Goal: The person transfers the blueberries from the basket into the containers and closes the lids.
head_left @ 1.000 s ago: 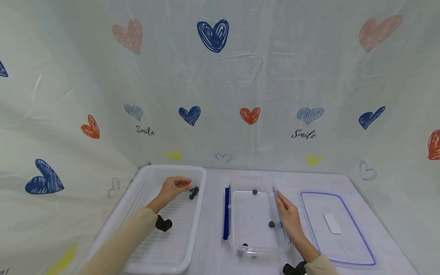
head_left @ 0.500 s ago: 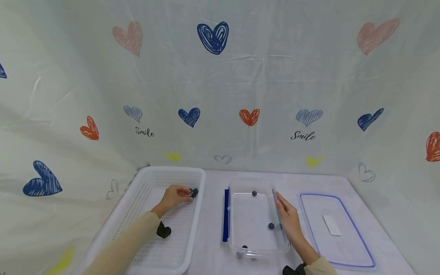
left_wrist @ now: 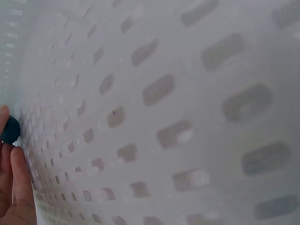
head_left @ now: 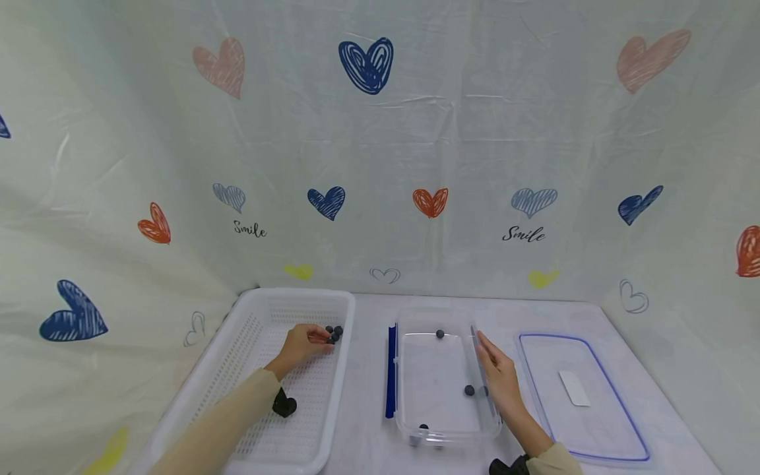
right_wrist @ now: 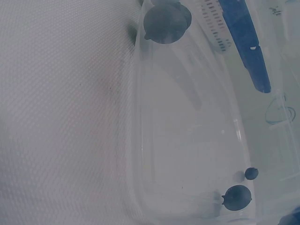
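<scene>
While the tray (head_left: 339,369), white and perforated, lies between seven and eight o'clock in the head view, the box (head_left: 433,369) stands at five and the lid (head_left: 600,429) at four.

Left hand (head_left: 301,343): over the tray floor, thumb and fingers curled with only a small gap; a dark ball (left_wrist: 10,130) sits between the tips, seemingly pinched, though it is cut by the frame edge in the wrist view.

Loose balls (head_left: 338,330): clustered at two o'clock in the tray, just beside the fingertips.

Right hand (head_left: 499,375): at the box's three o'clock, fingers extended and laid along the outer wall; nothing gripped.

Box: clear, uncovered; blue flap (head_left: 390,371) at nine. Contents: far ball (head_left: 440,334) at twelve, middle ball (head_left: 469,390) at four, near ball (head_left: 423,427) at seven.

Lid: clear, blue-edged, lying flat apart from the box; white label (head_left: 574,388) upon it.

Table (head_left: 368,396): white-covered, beneath all.

Curtain (head_left: 380,138): pale, printed with hearts and "Smile", behind, from nine through twelve to three.
</scene>
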Motion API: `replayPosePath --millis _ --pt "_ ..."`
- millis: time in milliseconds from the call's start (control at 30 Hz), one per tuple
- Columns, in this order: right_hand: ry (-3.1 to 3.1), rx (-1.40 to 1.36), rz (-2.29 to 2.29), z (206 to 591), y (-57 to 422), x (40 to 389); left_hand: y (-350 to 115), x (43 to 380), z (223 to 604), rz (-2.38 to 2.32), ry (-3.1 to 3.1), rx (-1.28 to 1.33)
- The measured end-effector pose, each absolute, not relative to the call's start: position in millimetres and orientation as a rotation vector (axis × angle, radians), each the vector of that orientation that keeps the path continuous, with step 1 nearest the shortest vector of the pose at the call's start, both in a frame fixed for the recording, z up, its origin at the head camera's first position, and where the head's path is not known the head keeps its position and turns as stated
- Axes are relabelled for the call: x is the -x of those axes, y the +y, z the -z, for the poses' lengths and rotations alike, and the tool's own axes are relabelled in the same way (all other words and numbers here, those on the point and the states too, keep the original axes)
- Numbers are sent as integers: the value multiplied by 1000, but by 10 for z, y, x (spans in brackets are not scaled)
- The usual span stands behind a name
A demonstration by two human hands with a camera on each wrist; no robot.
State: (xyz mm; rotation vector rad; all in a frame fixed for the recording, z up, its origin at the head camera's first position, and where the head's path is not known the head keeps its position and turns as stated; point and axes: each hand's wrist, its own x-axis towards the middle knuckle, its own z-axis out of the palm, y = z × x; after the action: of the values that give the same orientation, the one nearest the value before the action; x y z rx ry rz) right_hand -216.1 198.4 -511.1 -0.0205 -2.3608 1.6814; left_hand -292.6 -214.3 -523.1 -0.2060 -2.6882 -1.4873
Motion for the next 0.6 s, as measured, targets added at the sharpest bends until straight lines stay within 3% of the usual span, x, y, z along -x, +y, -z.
replayPosePath --millis 600 --pt "-2371 22 -1698 5080 1978 2147 -2123 2916 5169 1413 -2774 155"
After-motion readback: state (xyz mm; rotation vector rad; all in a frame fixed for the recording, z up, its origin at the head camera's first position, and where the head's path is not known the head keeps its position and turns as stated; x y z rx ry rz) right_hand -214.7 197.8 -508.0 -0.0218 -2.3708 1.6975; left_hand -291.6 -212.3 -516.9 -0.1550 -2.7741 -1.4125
